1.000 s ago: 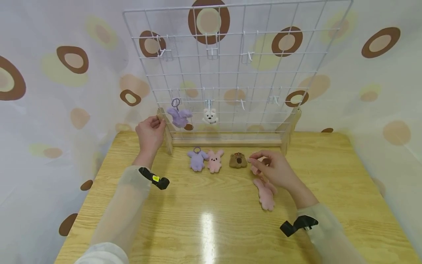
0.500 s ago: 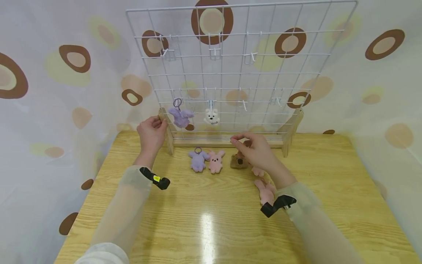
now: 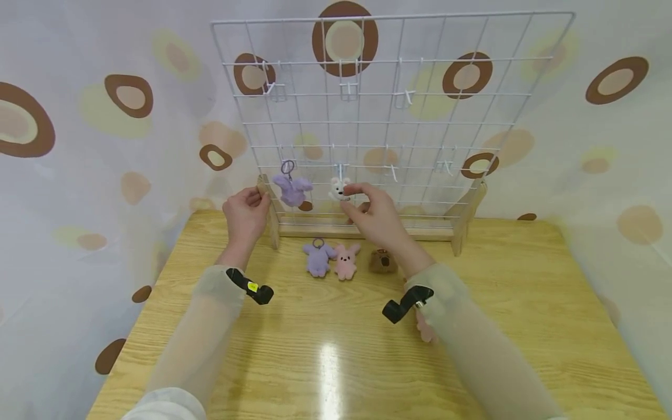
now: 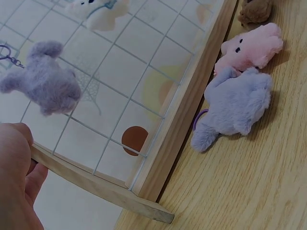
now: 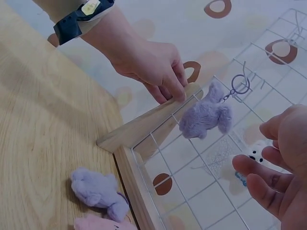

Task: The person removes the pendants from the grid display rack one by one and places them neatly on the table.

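The right hand (image 3: 375, 217) is at the white bear plush (image 3: 336, 186), which hangs from the lower row of hooks on the wire grid (image 3: 436, 123). Its thumb and forefinger stand apart, the forefinger across the bear's right side in the head view and the thumb just below; whether they touch the fur cannot be told. In the right wrist view the fingers are bent and spread, with the bear partly hidden behind them.

The left hand (image 3: 245, 214) grips the top of the wooden upright (image 3: 273, 221) at the grid's left end, its fingers clamped on the wood. Just beside that hand a purple plush (image 3: 292, 191) hangs from its ring, to the left of the bear.

On the table (image 3: 294, 350), in front of the grid's wooden base bar (image 3: 320, 230), lie a second purple plush (image 3: 318, 261) with a ring and a pink plush (image 3: 345, 263), side by side and touching. A brown plush (image 3: 383, 262) lies apart from them to the right, and another pink plush (image 3: 426, 329) shows partly under the right sleeve (image 3: 472, 326). Behind the grid hangs a pale cloth (image 3: 173, 105) with brown, peach and yellow spots
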The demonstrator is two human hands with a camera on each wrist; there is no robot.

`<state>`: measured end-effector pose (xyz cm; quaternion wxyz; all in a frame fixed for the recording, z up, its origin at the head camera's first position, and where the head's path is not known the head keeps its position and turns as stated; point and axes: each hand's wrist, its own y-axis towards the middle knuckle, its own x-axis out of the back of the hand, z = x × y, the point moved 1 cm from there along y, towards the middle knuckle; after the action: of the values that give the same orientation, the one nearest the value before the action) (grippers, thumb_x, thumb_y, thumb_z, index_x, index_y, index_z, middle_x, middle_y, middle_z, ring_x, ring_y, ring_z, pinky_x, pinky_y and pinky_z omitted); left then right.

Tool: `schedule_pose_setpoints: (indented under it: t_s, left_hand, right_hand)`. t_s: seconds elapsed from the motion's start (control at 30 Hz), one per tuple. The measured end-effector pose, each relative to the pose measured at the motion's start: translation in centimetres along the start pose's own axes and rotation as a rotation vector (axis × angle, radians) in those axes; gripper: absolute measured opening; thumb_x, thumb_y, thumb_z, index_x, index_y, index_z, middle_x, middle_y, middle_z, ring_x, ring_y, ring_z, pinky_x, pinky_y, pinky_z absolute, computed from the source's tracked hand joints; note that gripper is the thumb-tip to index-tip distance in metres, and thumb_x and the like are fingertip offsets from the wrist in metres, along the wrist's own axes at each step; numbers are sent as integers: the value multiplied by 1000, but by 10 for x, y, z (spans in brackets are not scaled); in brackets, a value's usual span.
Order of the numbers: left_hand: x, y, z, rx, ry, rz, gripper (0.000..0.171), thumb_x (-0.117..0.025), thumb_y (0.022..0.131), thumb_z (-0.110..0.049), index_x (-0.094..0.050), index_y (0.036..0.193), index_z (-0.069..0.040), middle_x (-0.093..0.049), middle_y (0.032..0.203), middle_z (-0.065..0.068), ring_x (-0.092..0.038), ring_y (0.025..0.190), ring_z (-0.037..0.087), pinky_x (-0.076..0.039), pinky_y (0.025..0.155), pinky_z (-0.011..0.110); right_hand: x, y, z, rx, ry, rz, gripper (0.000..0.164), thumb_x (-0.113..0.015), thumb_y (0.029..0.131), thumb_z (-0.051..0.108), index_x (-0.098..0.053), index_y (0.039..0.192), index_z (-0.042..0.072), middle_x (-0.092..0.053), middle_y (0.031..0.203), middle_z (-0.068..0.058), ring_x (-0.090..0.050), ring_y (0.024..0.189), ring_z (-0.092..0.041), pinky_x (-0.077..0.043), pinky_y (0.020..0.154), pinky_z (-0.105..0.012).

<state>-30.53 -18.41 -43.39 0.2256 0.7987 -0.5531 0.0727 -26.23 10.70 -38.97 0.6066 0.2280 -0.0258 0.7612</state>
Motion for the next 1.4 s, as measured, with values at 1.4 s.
schedule_pose_setpoints:
  t_s: [1.4]
  left_hand:
    - [0, 1, 1, -63, -18, -14, 23, -74, 99, -8, -76, 114, 9, -77, 106, 25, -77, 100, 32, -64, 85, 37]
  right_hand:
    - [-34, 51, 14, -196, 259, -403, 22, -77, 98, 12, -72, 110, -6, -68, 114, -15, -66, 54, -12, -49, 47, -17]
